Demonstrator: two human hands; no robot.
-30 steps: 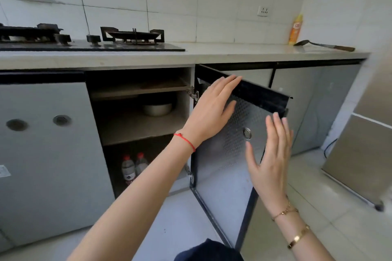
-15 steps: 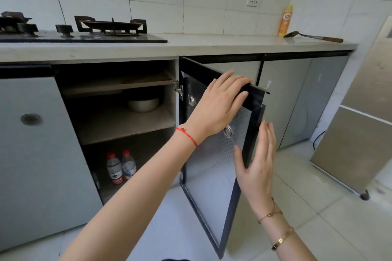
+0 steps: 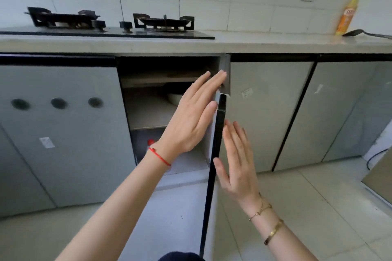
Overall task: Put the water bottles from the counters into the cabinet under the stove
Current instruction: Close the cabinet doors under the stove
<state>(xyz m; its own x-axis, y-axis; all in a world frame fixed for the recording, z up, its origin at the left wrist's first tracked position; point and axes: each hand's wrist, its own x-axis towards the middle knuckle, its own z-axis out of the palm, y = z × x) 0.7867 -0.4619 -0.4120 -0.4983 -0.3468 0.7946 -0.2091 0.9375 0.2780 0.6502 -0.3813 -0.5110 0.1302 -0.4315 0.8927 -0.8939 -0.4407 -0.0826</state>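
While swinging the cabinet door (image 3: 216, 154) shut, keeps both hands spread, fingers straight, gripping nothing. Nearest, sets the right hand (image 3: 237, 161) palm-first just beside the door's outer face; cannot tell whether touching or a shade apart. Past it, lays the left hand (image 3: 191, 116) along the inner side near the top corner, no longer draped over the top edge as half a second ago.

Shows the door edge-on now, as a thin black strip, where a second ago its patterned inner face stood wide to view. Means a closing swing about half done, with the hinge side at the right of the opening.

Behind the left wrist, leaves only a red cap of one water bottle (image 3: 150, 142) visible on the bottom level of the cabinet (image 3: 148, 112); hides the second one seen beside it earlier. Higher up, keeps a bowl (image 3: 175, 97) on the middle shelf.

Farther back, carries the stove (image 3: 165, 22) on the bench (image 3: 265, 42), plus an orange spray bottle (image 3: 346, 17) and a spatula (image 3: 360, 33) at the far right. Shows no water bottle on the visible bench, so probably marks the last step: push the door home without pinching the left fingers.
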